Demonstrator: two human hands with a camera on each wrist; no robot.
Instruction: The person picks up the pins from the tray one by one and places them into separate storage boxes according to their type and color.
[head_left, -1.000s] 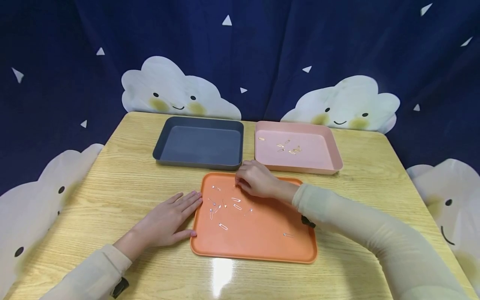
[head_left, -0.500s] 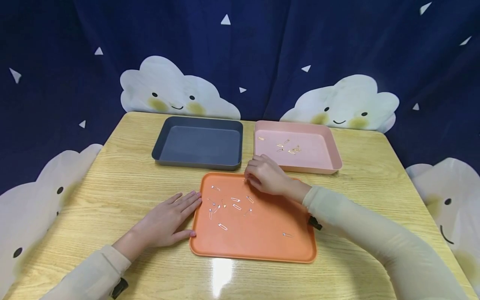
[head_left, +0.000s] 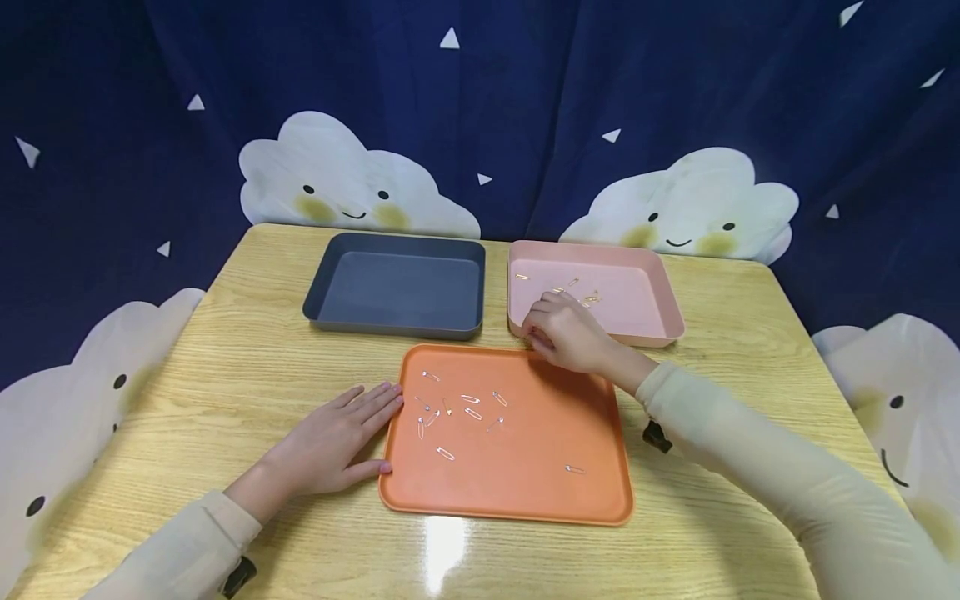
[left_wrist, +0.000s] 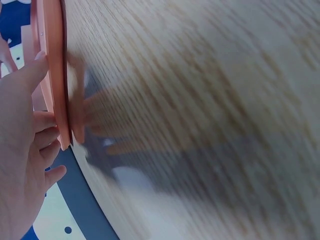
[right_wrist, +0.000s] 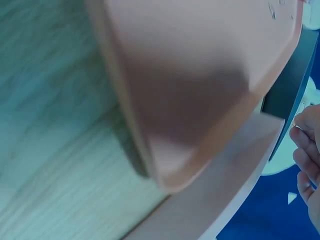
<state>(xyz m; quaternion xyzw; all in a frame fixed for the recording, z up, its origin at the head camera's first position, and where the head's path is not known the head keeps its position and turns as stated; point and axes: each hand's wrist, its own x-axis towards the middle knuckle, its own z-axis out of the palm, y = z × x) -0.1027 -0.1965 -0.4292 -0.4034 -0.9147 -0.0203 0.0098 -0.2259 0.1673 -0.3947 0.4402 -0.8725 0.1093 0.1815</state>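
Navy backdrop cloth (head_left: 540,92) with smiling clouds (head_left: 352,179) rises behind the wood-grain counter (head_left: 720,317), whose left side offers a broad strip of wood for moving. On that side lies the left hand (head_left: 330,442), fingers straight and released, thumb and fingertips touching the left rim of the orange tray (head_left: 517,496). Behind, the dark grey tray (head_left: 393,327) sits just beyond the orange one, a narrow gap of wood parting it from the pink tray (head_left: 663,296). Silver safety pins (head_left: 446,453) are scattered over the orange tray's left half; a single pin (head_left: 575,469) lies apart near its right edge. The right hand (head_left: 570,333) overlaps the pink tray's front left corner in the head view, thumb and forefinger pinching a tiny gold pin (right_wrist: 295,125), barely visible. Gold safety pins (head_left: 591,298) lie inside the pink tray, one near its left wall, others toward the middle. Farther right, wood runs on to the counter's edge.
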